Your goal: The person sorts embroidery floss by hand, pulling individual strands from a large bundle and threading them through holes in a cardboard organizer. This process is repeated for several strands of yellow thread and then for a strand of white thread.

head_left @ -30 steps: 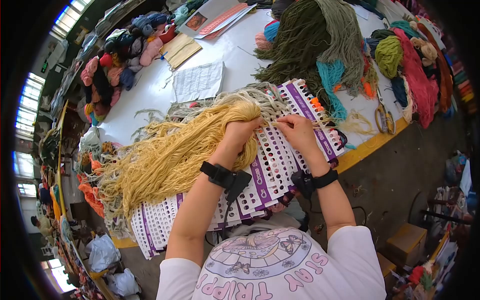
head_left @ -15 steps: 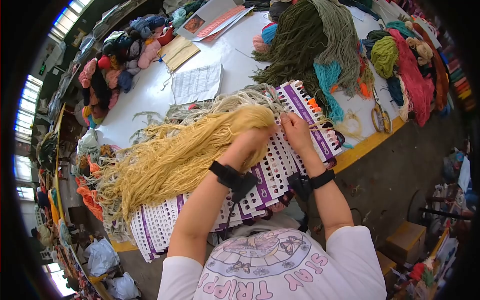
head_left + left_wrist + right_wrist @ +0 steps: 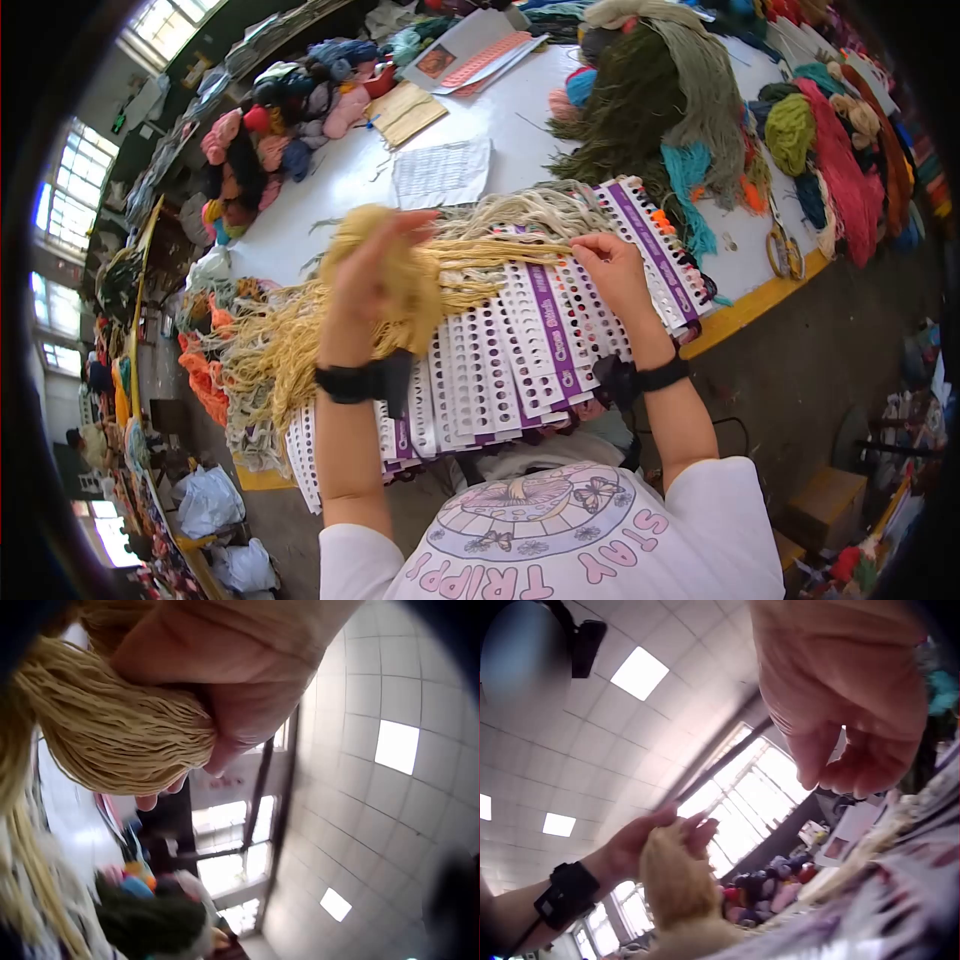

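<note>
My left hand (image 3: 368, 285) grips the looped end of a thick yellow yarn hank (image 3: 127, 720) and holds it raised over the left part of the cards; the hank bulges out of the palm in the left wrist view. The rest of the yellow yarn hangs down and spreads left. Straight yellow strands (image 3: 490, 252) stretch across to my right hand (image 3: 622, 275), whose thumb and fingers are curled together at their right end. In the right wrist view the fingertips (image 3: 862, 787) are drawn in. White and purple hole-punched cards (image 3: 490, 355) lie beneath, with grey-beige yarn (image 3: 535, 212) behind.
A paper sheet (image 3: 440, 172) and a yellowish pad (image 3: 408, 115) lie on the white table. Dark green yarn (image 3: 640, 105) is heaped behind the cards. Scissors (image 3: 785, 250) rest near the yellow table edge at right, beside a pink skein (image 3: 840, 165). Yarn balls (image 3: 240, 165) stand at left.
My left hand has swung up and left with the yellow hank, leaving the strands stretched out and more of the cards uncovered. The right hand stays near the cards' upper right. The head view has shifted slightly.
</note>
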A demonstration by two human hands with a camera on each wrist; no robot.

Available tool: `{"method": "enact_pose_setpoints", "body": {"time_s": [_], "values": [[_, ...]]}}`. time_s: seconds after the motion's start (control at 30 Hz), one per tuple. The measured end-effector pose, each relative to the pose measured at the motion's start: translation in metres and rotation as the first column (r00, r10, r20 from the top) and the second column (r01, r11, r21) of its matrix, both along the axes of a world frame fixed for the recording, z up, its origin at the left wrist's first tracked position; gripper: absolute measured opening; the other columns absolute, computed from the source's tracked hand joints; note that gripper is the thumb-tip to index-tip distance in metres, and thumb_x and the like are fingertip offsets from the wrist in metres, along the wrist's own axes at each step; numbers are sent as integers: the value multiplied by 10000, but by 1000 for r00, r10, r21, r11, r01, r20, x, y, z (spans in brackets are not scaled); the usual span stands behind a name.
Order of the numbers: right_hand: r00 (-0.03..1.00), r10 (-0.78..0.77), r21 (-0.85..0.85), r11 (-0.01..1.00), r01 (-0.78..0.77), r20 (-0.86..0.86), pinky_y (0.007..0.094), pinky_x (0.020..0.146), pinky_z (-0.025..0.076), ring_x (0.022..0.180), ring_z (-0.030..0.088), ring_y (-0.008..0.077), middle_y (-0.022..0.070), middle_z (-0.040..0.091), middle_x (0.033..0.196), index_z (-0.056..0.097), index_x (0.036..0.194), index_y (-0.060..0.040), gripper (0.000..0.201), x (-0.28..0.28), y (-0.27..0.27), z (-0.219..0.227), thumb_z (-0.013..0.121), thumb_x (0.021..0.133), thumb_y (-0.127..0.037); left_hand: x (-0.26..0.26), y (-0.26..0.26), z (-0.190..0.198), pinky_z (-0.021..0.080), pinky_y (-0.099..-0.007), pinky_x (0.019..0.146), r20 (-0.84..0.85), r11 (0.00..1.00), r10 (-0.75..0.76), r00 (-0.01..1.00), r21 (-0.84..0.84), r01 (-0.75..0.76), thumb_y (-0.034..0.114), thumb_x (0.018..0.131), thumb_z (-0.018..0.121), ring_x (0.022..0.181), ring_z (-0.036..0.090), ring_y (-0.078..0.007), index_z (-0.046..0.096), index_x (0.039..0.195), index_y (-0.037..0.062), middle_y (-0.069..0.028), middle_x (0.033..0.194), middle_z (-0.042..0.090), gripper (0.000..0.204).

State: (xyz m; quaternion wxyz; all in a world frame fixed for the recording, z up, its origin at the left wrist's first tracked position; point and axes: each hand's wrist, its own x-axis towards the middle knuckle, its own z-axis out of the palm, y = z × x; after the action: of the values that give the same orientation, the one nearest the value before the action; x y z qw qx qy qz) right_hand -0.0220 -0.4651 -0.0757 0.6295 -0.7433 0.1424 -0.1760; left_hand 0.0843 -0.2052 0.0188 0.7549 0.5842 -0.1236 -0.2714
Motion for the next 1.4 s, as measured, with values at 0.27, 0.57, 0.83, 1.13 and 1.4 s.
{"method": "enact_pose_setpoints", "body": {"time_s": [0.27,0.57,0.83,1.13,1.4], "values": [[964,131,397,892,-217,231,147,460,398,607,530,23,-14,595,713,635,866,-15,129,-25,67,73,598,798,-117,-61,-70,6,466,-286,777,-27,950,-312,950,-26,311,358,904,385,940,536,-153,448,1166,-45,-111,1070,537,484],[988,109,422,895,-147,113,146,446,387,566,491,11,-6,609,750,640,854,-28,154,-34,67,76,586,809,-165,-68,-58,8,472,-248,679,-181,952,-285,941,-168,256,375,885,438,858,542,-110,510,1119,-3,-61,985,559,450],[985,66,532,835,-143,161,144,440,383,541,467,18,-15,575,689,642,888,-31,158,-40,66,73,595,803,-155,-66,-58,4,490,-275,684,-227,957,-271,936,-164,237,317,893,434,845,571,-147,488,1123,-16,-94,1009,566,409],[981,105,588,788,-182,163,146,448,377,592,474,20,-19,566,696,637,904,-43,151,-43,58,68,591,806,-149,-72,-68,11,483,-235,600,-259,954,-270,927,-199,222,222,858,523,729,572,-116,560,1015,-17,-60,878,592,288],[978,70,668,721,-187,198,168,494,389,675,492,26,-13,585,739,631,861,-43,145,-37,54,70,561,830,-166,-65,-67,0,477,-269,673,-269,964,-242,932,-179,198,254,861,515,791,570,-148,549,1029,-26,-85,921,580,328]]}}
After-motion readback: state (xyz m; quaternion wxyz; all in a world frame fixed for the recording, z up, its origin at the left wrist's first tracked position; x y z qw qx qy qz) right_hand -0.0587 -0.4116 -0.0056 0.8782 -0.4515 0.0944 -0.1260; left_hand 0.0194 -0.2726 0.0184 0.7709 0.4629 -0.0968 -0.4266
